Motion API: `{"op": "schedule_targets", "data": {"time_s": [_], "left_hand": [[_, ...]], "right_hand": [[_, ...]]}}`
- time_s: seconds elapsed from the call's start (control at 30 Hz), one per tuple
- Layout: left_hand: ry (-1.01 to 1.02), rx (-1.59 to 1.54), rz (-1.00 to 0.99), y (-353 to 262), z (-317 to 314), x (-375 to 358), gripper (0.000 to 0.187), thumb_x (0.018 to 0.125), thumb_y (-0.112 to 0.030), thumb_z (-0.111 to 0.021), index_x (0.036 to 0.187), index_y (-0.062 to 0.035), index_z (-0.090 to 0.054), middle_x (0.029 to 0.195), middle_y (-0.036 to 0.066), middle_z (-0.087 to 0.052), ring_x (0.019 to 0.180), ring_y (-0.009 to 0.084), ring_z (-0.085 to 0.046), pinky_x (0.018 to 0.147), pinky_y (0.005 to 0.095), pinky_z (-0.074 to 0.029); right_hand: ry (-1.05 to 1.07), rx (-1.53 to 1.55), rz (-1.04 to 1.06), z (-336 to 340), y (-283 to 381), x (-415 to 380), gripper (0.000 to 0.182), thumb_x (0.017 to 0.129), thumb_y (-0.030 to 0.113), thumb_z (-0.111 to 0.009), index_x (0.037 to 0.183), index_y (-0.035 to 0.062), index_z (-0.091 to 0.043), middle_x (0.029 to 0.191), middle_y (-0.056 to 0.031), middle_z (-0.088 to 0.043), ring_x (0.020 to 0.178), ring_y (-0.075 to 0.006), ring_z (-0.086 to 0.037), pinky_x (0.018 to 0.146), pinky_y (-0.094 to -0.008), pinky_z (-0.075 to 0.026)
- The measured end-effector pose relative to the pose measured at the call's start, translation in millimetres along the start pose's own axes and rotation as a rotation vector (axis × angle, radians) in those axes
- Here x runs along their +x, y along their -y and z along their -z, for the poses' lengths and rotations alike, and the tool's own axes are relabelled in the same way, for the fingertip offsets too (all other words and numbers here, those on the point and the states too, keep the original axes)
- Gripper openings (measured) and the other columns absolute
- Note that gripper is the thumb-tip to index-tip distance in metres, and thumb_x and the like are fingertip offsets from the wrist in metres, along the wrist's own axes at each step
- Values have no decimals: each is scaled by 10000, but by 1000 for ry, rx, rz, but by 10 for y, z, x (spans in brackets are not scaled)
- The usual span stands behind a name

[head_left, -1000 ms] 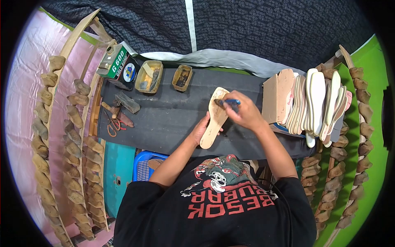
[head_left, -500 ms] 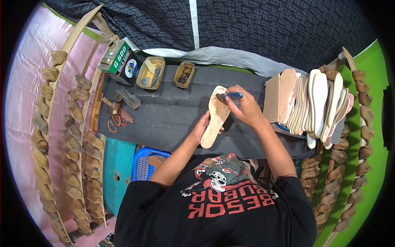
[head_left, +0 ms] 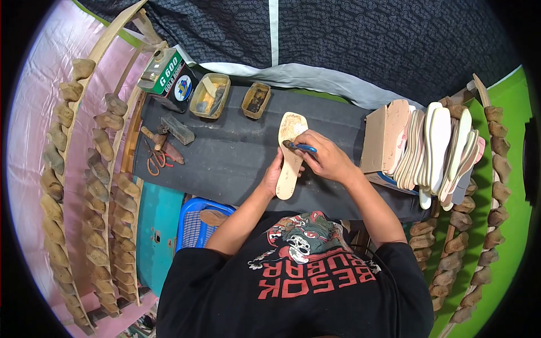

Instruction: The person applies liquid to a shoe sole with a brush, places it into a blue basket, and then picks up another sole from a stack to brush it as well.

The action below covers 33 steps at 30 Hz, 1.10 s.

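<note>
My left hand [head_left: 274, 173] is closed around the edge of a pale insole [head_left: 289, 174], held upright above the dark bench top with its wide toe end away from me. Its fingers pass behind the insole and are partly hidden. In my right hand [head_left: 324, 156] is a blue-handled brush [head_left: 306, 147], pinched between thumb and fingers. The dark bristles touch the insole around its middle. Brownish wet-looking smears [head_left: 291, 125] cover the toe part; the heel part is bare apart from small marks.
Left on the bench [head_left: 225, 149] are a glue can [head_left: 169, 79], a tub [head_left: 211, 97], a smaller tub [head_left: 256, 100], a dark block [head_left: 177, 129], a hammer [head_left: 153, 135] and red-handled pliers [head_left: 160, 159]. A box of insoles [head_left: 380, 135] stands right. Racks of shoe lasts [head_left: 53, 200] flank both sides.
The brush has moved from the insole's toe part down to its middle, my right hand going with it. The insole has turned a little more upright. The whole view has shifted slightly.
</note>
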<state>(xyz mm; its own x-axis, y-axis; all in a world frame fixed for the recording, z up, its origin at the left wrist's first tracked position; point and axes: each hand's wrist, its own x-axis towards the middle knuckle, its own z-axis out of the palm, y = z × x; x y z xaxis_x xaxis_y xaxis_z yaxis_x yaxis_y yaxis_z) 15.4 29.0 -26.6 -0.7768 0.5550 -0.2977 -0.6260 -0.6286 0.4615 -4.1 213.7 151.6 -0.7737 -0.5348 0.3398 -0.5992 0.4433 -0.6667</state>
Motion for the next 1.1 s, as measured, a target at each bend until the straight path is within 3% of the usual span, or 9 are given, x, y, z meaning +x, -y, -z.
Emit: {"op": "schedule_targets", "data": {"time_s": [0.37,0.57,0.7,0.73,0.8,1.1], "left_hand": [[-40,77,23,39,-103,-126,731,1016,-688,-437,1358,-64,-599,1086,117,-734,891,244,-742,768,366,-615],[-32,131,32,50,-83,-99,749,1004,-705,-445,1380,-72,-582,1117,115,-727,901,248,-740,768,366,-613],[-13,148,33,53,-63,-75,747,1007,-702,-442,1392,-76,-577,1149,110,-720,913,245,-739,766,363,-613],[0,137,39,57,-65,-78,735,1017,-689,-435,1404,-77,-566,1165,107,-716,920,239,-740,765,355,-614],[28,115,51,56,-88,-83,712,1038,-663,-421,1428,-81,-544,1198,100,-708,934,226,-741,764,338,-616],[-50,83,33,18,-164,-55,733,1016,-686,-439,1388,-70,-583,1113,107,-725,898,235,-741,757,353,-620]], "right_hand": [[-190,-26,-52,162,-154,309,189,934,17,-656,1106,29,-577,1031,-157,-628,930,-379,-644,810,-435,-522],[-79,-56,75,49,-66,240,227,913,-28,-666,1121,17,-585,1047,-158,-641,946,-346,-673,824,-410,-533],[-156,-26,-40,126,-165,277,208,917,2,-655,1109,22,-580,1021,-166,-624,945,-394,-645,829,-446,-525],[-181,-66,-48,171,-213,280,188,946,-6,-629,1130,5,-590,1042,-162,-640,945,-343,-669,830,-402,-527],[-210,-70,-56,265,-245,284,188,948,-2,-635,1130,3,-590,1040,-161,-640,941,-339,-669,827,-399,-528],[-170,-109,-20,363,-273,108,193,931,-14,-655,1112,4,-590,1023,-157,-642,921,-351,-656,800,-408,-526]]}}
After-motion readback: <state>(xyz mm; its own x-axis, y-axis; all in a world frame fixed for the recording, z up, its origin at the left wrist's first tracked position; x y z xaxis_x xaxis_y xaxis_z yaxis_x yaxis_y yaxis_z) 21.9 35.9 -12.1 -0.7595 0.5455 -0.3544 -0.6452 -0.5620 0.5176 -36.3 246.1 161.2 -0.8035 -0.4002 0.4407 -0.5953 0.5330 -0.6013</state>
